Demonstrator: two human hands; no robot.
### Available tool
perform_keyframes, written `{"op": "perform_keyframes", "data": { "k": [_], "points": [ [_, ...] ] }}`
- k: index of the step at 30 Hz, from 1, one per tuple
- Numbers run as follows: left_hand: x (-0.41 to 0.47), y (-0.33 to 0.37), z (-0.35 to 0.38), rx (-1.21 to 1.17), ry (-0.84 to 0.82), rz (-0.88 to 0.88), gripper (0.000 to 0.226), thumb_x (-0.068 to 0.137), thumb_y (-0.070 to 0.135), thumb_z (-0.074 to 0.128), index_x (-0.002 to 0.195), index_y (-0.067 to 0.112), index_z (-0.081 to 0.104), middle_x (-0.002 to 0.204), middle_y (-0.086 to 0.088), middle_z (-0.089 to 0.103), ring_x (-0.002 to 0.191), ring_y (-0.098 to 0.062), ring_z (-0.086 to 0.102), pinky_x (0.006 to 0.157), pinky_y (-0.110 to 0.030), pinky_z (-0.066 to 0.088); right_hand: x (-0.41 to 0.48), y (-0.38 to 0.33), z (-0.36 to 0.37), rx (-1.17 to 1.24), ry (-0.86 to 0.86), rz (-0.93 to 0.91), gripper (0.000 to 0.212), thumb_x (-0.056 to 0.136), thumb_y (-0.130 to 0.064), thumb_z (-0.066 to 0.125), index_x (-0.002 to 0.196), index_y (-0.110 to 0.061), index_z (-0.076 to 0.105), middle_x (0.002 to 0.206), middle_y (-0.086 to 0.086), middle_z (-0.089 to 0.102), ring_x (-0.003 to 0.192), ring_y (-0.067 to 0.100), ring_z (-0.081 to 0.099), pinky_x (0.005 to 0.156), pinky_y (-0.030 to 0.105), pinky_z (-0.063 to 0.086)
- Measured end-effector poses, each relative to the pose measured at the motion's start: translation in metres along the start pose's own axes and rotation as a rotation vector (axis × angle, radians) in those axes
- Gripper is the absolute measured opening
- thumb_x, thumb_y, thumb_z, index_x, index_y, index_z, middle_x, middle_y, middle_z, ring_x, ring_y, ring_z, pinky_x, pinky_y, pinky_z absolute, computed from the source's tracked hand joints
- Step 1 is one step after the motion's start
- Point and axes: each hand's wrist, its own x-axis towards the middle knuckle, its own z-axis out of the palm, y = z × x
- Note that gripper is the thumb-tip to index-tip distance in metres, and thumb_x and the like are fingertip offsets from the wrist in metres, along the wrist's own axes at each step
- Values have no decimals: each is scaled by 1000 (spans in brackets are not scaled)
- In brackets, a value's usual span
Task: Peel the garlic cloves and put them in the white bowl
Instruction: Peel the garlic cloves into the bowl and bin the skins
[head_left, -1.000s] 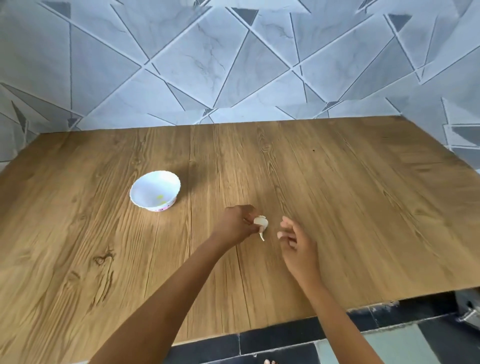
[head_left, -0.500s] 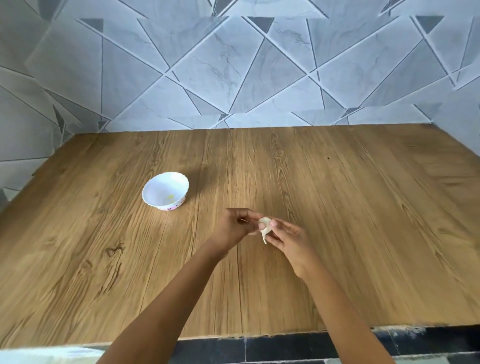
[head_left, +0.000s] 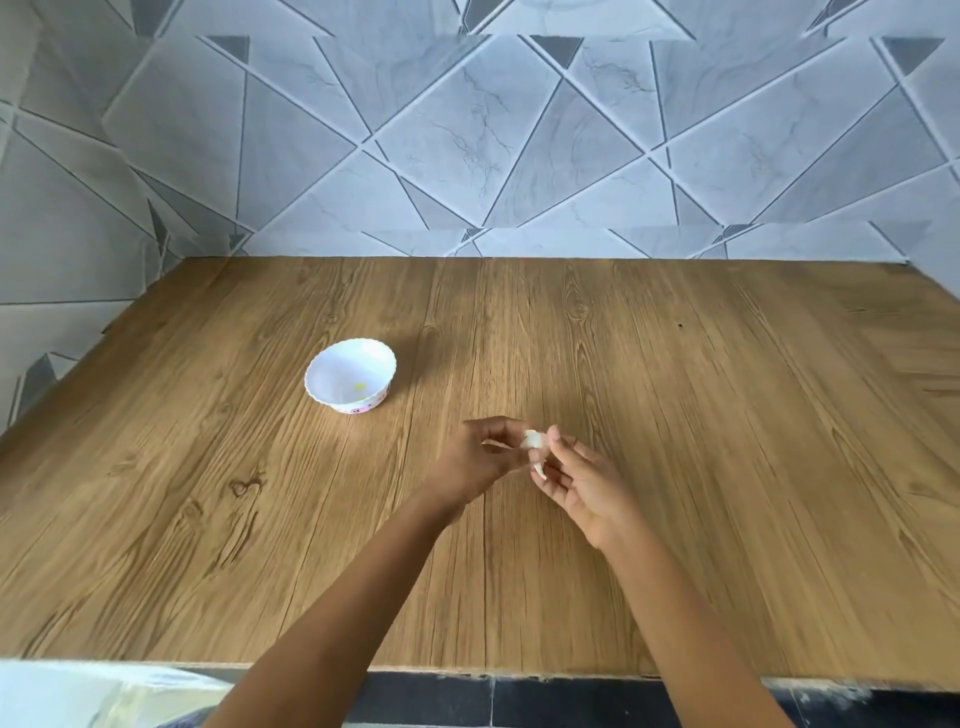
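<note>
A small white garlic clove (head_left: 535, 441) with a strip of skin hanging down is held between both hands just above the wooden table (head_left: 675, 415). My left hand (head_left: 480, 460) pinches its left side. My right hand (head_left: 582, 480) pinches its right side with thumb and fingertips. The white bowl (head_left: 350, 382) with a scalloped rim stands on the table to the upper left of my hands, apart from them. A small yellowish spot shows inside the bowl.
The table runs back to a grey tiled wall (head_left: 467, 156) that also bounds it on the left and right. Its front edge lies close to me, with dark floor tiles below. Something pale and blurred (head_left: 78, 693) sits at the bottom left corner.
My right hand moved in from beside the clove and took hold of it. The clove now sits pinched between both hands. The camera view tilted up slightly.
</note>
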Motion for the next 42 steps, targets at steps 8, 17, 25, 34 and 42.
{"op": "perform_keyframes", "data": {
  "k": [8, 17, 25, 34, 42],
  "points": [
    [7, -1, -3, 26, -29, 11, 24, 79, 12, 74, 101, 4, 69, 93, -13, 72, 86, -26, 70, 80, -32, 58, -3, 2, -1, -100, 8, -112, 13, 82, -9, 68, 95, -7, 71, 90, 5, 74, 91, 13, 70, 87, 25, 54],
    [7, -5, -9, 20, -46, -1, 15, 87, 5, 65, 95, -7, 68, 90, -18, 72, 83, -24, 71, 77, -27, 58, -6, 10, 0, -316, 45, -355, 15, 88, -5, 62, 102, -8, 67, 81, -6, 70, 76, 4, 70, 67, 14, 53],
    [7, -14, 1, 350, 201, 117, 10, 83, 8, 70, 75, 2, 69, 64, -5, 69, 59, -15, 67, 59, -29, 57, 2, 10, 3, -289, 11, -239, 15, 86, -8, 66, 100, -2, 69, 84, -1, 71, 75, 2, 70, 65, 12, 52],
    [6, -9, -14, -124, 234, -113, 10, 88, 1, 62, 80, 4, 68, 73, -9, 69, 67, -19, 65, 67, -22, 57, 13, 6, 7, -372, 49, -275, 9, 87, -18, 68, 93, -13, 71, 87, -2, 71, 79, 6, 67, 67, 14, 54],
    [0, -5, -23, -210, 307, -166, 8, 89, 1, 61, 82, 1, 65, 76, -10, 68, 62, -12, 66, 59, -17, 54, 42, 17, 4, -1069, 68, -714, 26, 81, -23, 74, 100, -6, 70, 82, 4, 70, 71, 17, 64, 67, 30, 52]
  ]
}}
